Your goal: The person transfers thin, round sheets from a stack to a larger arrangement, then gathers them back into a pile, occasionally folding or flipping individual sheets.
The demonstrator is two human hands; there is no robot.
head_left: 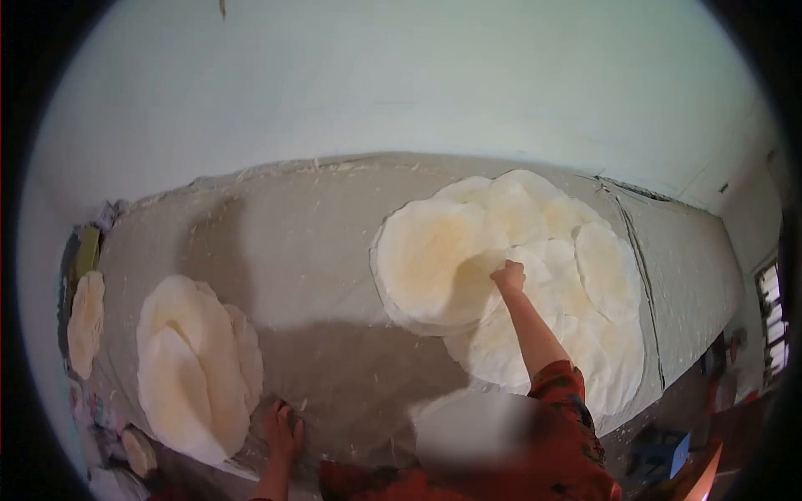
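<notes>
Two hands: right hand (508,275) fingers pinch flatbread (430,263) edge; left hand (282,430) flat, released, beside stack (192,367).

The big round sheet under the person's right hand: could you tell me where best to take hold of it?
Take the sheet at its near right edge, beside the right hand, coming from the person's side. It is thin, lies flat and overlaps other sheets, so only its rim offers a pinch.
</notes>
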